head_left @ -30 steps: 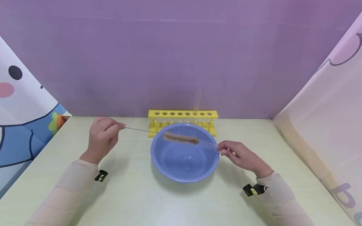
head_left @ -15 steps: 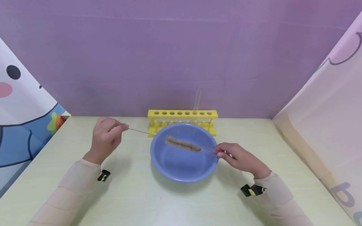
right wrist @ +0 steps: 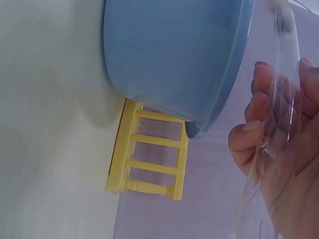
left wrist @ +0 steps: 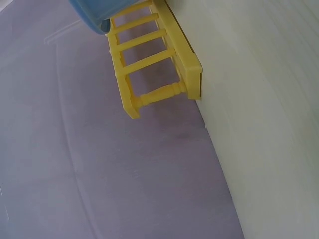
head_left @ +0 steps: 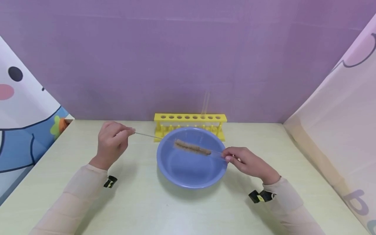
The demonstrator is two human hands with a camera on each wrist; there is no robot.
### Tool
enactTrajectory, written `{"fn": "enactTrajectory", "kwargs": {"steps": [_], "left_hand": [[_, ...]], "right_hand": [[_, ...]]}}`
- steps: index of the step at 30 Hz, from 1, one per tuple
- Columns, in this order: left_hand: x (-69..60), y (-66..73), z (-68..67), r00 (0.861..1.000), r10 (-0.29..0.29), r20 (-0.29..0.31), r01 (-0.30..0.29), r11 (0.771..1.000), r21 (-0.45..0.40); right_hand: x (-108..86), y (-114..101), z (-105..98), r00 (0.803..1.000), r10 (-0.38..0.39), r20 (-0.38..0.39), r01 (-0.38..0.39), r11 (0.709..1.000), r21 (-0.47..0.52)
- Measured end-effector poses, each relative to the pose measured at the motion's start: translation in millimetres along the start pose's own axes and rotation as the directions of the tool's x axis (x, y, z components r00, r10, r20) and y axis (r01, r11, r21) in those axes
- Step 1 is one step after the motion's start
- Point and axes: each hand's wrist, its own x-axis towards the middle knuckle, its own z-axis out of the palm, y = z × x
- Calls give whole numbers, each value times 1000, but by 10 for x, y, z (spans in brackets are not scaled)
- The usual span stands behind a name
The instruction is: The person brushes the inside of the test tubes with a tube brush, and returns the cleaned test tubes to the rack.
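Note:
In the head view my left hand [head_left: 113, 140] pinches the thin twisted-wire handle [head_left: 148, 135] of a test tube brush, left of the blue bowl. The brush's brown bristles [head_left: 192, 147] hang over the bowl [head_left: 192, 186]. My right hand [head_left: 248, 163] holds a clear test tube [head_left: 216, 155] at the bowl's right rim. At least the bristle tip lies within the tube; its mouth is hard to make out. In the right wrist view, fingers curl round the glass tube [right wrist: 286, 59], with blurred bristles at the top. The left wrist view shows neither hand nor brush.
Behind the bowl stands a yellow test tube rack [head_left: 191, 118], with another clear test tube [head_left: 205, 102] upright in it. A pale table [head_left: 176, 212] lies below, a purple backdrop [head_left: 147, 65] behind. Printed cloths hang at both sides.
My left hand has moved a little right with the brush, and the bristles sit further right over the bowl. My right hand has shifted slightly left with the test tube.

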Motion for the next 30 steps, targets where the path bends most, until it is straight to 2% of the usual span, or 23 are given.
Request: {"fn": "enactTrajectory", "kwargs": {"steps": [8,20,30], "left_hand": [[-11,18,26,1000,-4,-13,4,1000,10],[-27,39,25,999,-27,27,27,1000,11],[-22,59,16,999,-18,50,17,1000,16]], "right_hand": [[24,-40,5,1000,-3,-1,3,1000,1],[42,-64,-2,1000,3,-13,-4,1000,-19],[83,-75,5,1000,-6,-18,6,1000,-1]]}}
